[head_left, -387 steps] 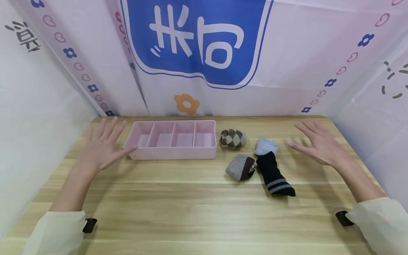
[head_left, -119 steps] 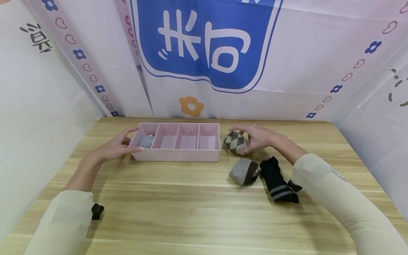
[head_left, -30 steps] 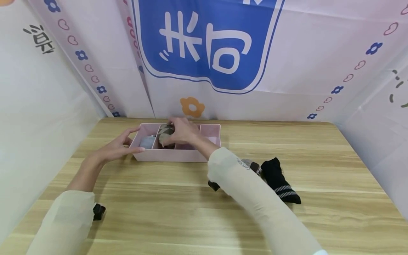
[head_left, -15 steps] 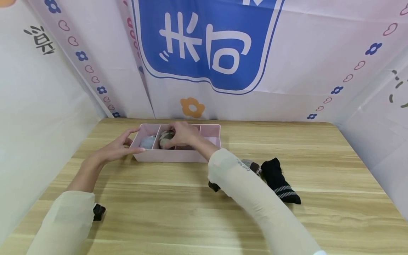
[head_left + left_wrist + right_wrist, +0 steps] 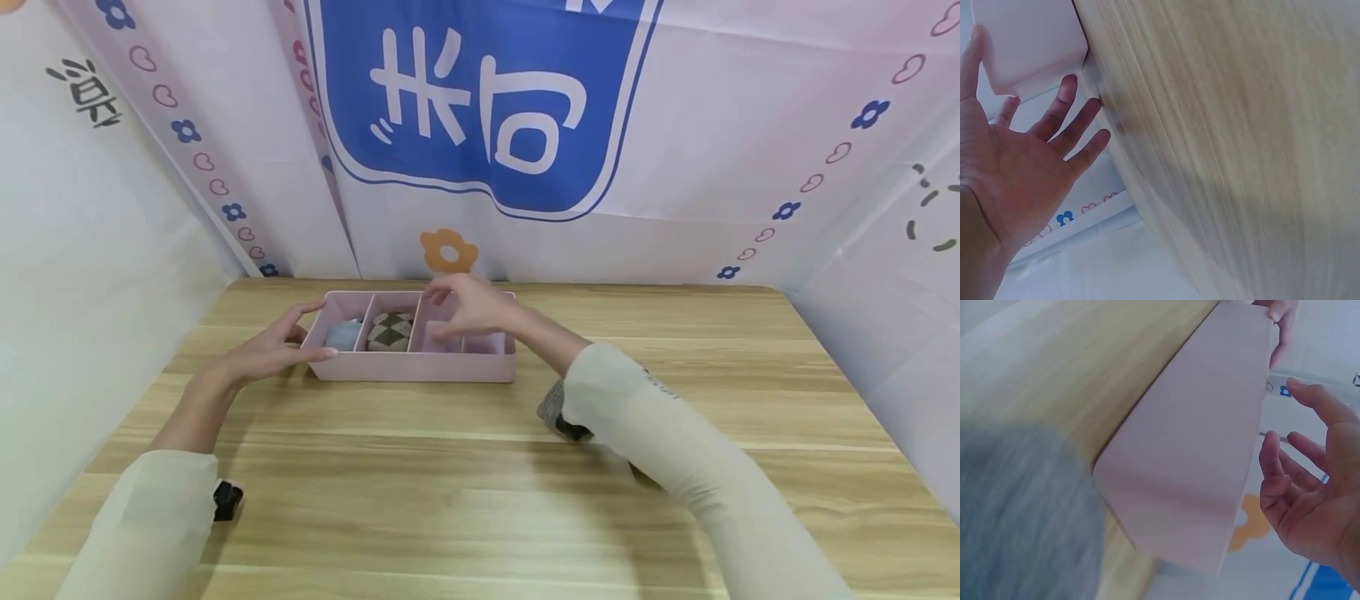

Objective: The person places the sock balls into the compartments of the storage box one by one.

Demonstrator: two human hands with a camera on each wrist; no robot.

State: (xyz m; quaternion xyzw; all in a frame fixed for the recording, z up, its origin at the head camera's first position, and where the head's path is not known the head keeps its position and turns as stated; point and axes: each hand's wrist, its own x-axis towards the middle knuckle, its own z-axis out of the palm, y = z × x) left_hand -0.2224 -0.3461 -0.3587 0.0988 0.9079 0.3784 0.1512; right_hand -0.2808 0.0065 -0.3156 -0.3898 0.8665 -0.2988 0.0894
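Observation:
A pink box with a row of compartments (image 5: pixel 412 367) stands at the back of the table. My left hand (image 5: pixel 262 354) grips its left end, thumb at the front rim and index finger at the back corner; in the left wrist view the hand's (image 5: pixel 1022 159) other fingers are spread beside the box (image 5: pixel 1032 47). A light blue rolled sock (image 5: pixel 343 335) lies in the leftmost compartment, a rolled argyle sock (image 5: pixel 390 332) in the one beside it. Over the compartments further right, my right hand (image 5: pixel 480 307) holds nothing, its fingers (image 5: pixel 1272 456) loosely bent.
A grey sock (image 5: pixel 551 404) lies on the table, partly hidden by my right sleeve (image 5: pixel 675 442); it looms blurred (image 5: pixel 1022 512) in the right wrist view. The black sock is almost wholly hidden beneath that sleeve. A printed cloth (image 5: pixel 675 167) hangs behind the table.
My right hand has let go of the argyle sock in the second compartment and moved right. Earlier it carried that sock from the table. The left hand has stayed at the box.

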